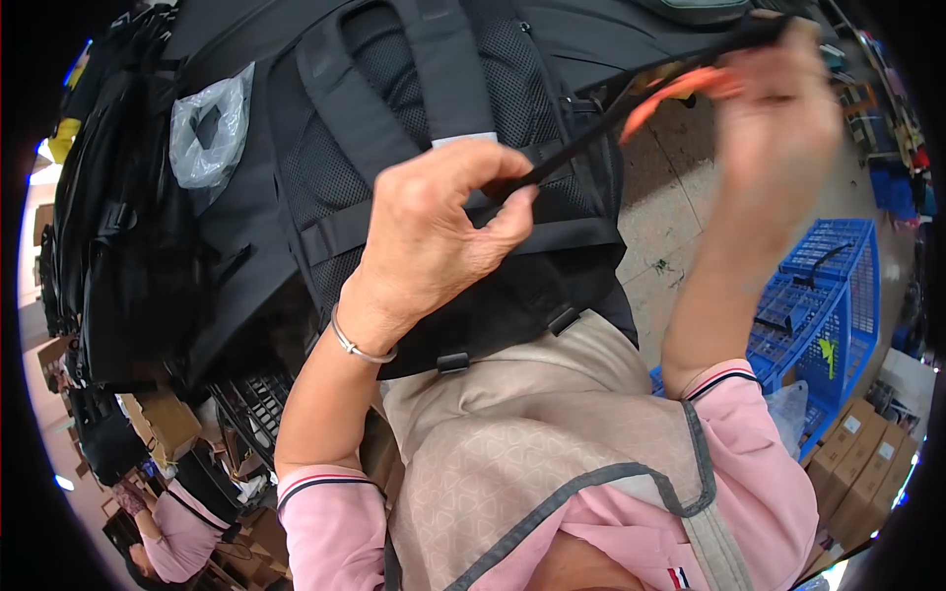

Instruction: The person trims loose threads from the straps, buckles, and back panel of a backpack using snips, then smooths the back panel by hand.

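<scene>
My left hand (434, 227) is closed, thumb and forefinger pinching a thin black strap (581, 140) above a black backpack (330, 148). From there the strap slants up to my raised right hand (778, 118), which is smeared by motion but appears wrapped round its far end. A bright orange piece (680, 87) juts from the right hand beside the strap; blur hides what kind of thing it is. The backpack lies with its mesh back panel and padded shoulder straps up, its lower end against my apron (552, 433).
Black bags (128, 236) hang or are stacked at the left, near a clear plastic bag (210, 133) on the dark table cover. Blue plastic crates (818, 295) and cardboard boxes (862, 458) stand at the right. Another person (182, 527) is at the lower left.
</scene>
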### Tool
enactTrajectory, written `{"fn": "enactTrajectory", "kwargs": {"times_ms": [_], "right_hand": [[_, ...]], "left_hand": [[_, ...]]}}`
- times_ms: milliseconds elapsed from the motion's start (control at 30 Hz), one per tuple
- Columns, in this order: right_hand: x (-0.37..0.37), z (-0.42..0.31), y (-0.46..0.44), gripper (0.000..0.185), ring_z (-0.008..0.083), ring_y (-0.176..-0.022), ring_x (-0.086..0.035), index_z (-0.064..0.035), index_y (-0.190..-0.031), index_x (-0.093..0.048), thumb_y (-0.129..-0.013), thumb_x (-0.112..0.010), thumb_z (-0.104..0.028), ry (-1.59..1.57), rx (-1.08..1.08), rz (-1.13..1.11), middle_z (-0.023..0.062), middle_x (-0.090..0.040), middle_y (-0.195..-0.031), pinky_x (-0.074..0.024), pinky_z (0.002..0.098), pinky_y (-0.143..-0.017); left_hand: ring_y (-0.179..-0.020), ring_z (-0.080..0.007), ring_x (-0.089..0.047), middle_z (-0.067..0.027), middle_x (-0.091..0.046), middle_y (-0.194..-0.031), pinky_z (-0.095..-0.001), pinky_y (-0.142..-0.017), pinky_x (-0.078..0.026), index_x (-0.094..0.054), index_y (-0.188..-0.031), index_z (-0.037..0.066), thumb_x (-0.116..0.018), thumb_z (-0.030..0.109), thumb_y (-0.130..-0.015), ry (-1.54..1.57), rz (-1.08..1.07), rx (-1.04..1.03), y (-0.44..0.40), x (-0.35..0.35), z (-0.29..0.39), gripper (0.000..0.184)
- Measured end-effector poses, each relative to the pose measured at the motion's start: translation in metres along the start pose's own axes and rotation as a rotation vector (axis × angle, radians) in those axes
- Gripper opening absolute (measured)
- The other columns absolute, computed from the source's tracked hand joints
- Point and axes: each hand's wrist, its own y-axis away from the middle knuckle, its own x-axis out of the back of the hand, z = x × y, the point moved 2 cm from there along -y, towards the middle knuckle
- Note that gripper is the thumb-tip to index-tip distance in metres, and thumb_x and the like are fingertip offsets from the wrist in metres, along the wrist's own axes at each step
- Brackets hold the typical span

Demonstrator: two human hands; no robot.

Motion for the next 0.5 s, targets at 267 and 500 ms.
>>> {"fn": "enactTrajectory", "kwargs": {"times_ms": [267, 500], "right_hand": [[0.084, -0.002, -0.043, 0.01, 0.0089, -0.066, -0.042, -0.0004, -0.108, -0.055, -0.101, -0.059, -0.006, 0.073, 0.061, 0.203, 0.0119, -0.063, -0.092, -0.0368, 0.0253, -0.057], [0.043, 0.044, 0.007, 0.017, 0.0044, -0.056, -0.045, -0.0028, -0.112, -0.058, -0.097, -0.066, -0.006, 0.054, -0.149, -0.029, 0.0137, -0.072, -0.092, -0.0376, 0.0212, -0.05]], "left_hand": [[-0.108, -0.0201, -0.061, -0.006, -0.063, -0.118, -0.0382, -0.092, -0.05, -0.066, -0.129, 0.012, -0.073, 0.026, -0.083, -0.232, -0.476, -0.52, 0.064, -0.048, 0.017, 0.048], [-0.108, -0.0232, -0.062, -0.0052, -0.06, -0.106, -0.0409, -0.101, -0.05, -0.066, -0.129, 0.015, -0.068, 0.019, -0.085, -0.199, -0.663, -0.415, 0.052, -0.055, 0.011, 0.044]]}}
